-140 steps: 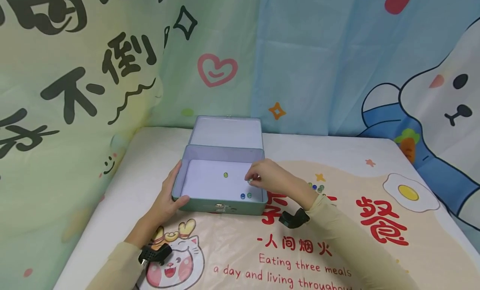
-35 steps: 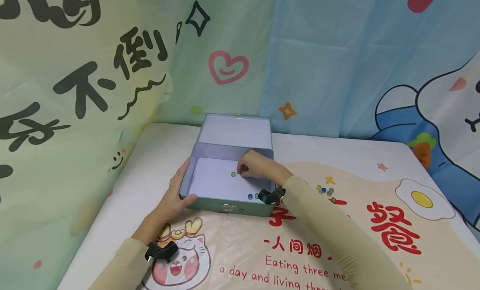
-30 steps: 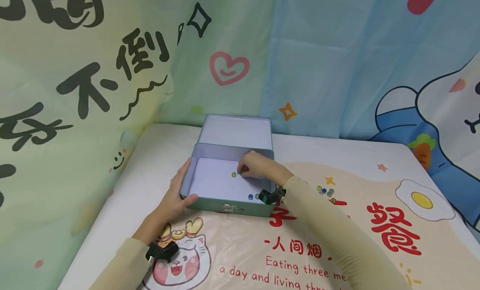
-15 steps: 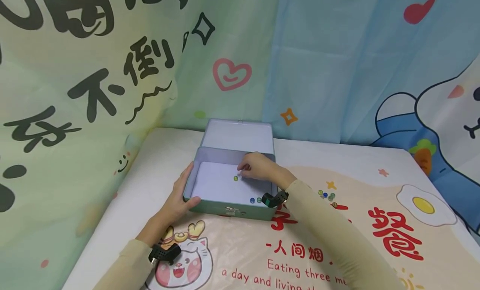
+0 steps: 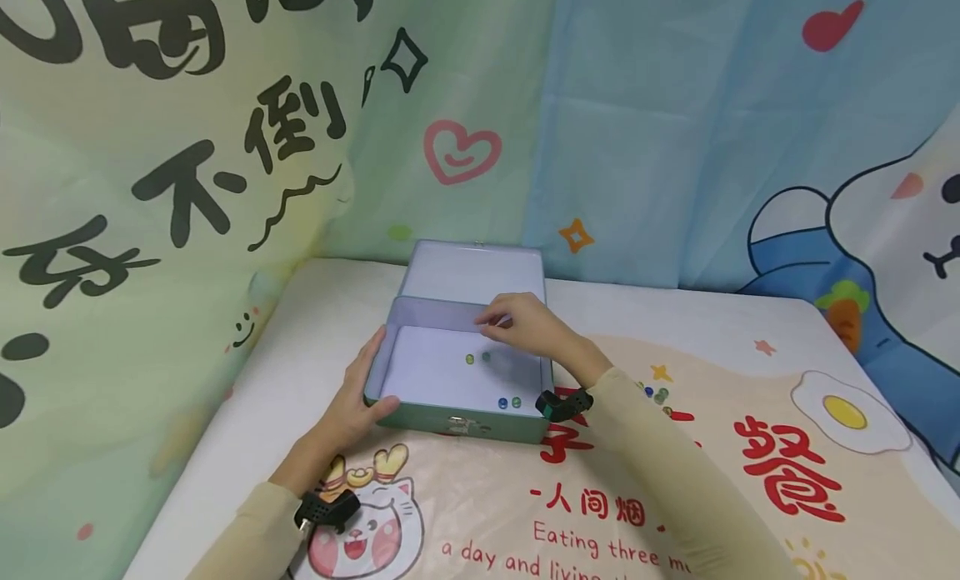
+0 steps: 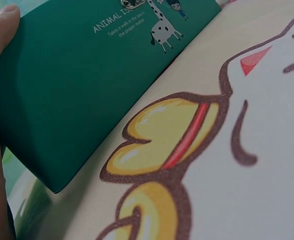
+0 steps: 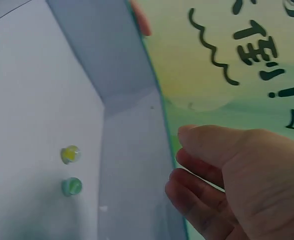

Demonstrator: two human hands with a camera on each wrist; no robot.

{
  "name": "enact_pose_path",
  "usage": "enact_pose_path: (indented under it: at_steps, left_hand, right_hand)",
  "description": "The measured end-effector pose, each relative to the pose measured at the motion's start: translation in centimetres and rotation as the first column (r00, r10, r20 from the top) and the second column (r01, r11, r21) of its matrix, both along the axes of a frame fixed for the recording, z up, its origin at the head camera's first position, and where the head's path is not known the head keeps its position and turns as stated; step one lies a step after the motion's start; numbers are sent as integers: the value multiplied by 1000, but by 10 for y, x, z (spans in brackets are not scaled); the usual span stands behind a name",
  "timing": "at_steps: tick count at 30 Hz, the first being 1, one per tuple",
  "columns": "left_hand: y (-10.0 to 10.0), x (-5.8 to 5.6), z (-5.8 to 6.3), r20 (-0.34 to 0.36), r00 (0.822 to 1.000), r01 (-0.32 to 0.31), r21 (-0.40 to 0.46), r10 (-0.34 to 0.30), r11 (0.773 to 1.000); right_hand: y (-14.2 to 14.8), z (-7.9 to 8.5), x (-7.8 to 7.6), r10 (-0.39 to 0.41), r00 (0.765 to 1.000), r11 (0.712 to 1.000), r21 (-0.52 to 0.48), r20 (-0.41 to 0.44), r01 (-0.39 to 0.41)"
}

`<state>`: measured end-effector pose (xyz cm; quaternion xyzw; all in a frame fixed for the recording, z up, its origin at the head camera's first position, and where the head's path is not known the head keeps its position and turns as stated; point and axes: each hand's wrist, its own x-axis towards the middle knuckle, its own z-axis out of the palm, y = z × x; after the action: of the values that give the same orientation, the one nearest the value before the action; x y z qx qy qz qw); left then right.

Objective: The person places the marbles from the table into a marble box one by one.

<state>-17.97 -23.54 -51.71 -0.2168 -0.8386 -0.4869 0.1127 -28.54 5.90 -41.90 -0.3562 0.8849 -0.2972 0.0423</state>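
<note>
A green tin box (image 5: 420, 418) with a pale interior stands on the table, its lid (image 5: 476, 270) tipped back. My left hand (image 5: 352, 409) holds the box at its left side, thumb (image 6: 6, 25) at the front corner. Over the box's back right part hovers my right hand (image 5: 528, 323), fingers loosely bent and nothing between them. On the box floor below lie a yellow-green marble (image 5: 470, 359) and a green marble (image 5: 486, 357), side by side. Near the front wall sit a blue marble (image 5: 503, 403) and another green marble (image 5: 517, 402).
Several more marbles (image 5: 661, 394) lie on the printed tablecloth (image 5: 480, 497) right of the box, partly hidden by the right sleeve (image 5: 660, 447). A printed cloth backdrop (image 5: 615, 147) hangs behind the table.
My right hand has brought a green marble into the box, let go of it beside the yellow-green one and risen off it. The left hand keeps its hold; the head view has shifted slightly.
</note>
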Motion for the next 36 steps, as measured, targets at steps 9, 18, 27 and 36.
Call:
enact_pose_path:
  at_steps: [9,18,27,36]
  left_hand:
    - [1,0,2,8,1000,-4,-2,4,1000]
    - [1,2,3,24,1000,-1,5,1,1000]
    - [3,1,2,23,1000,-1,4,1,1000]
    - [3,1,2,15,1000,4,12,-4,1000]
  right_hand:
    - [35,4,14,-59,998,996,-71,-31,56]
    - [67,-1,29,-167,986,977,-136,4,166]
    - [94,-2,41,-259,966,950,-179,-1,254]
    - [119,3,47,-309,950,926,-245,-51,288]
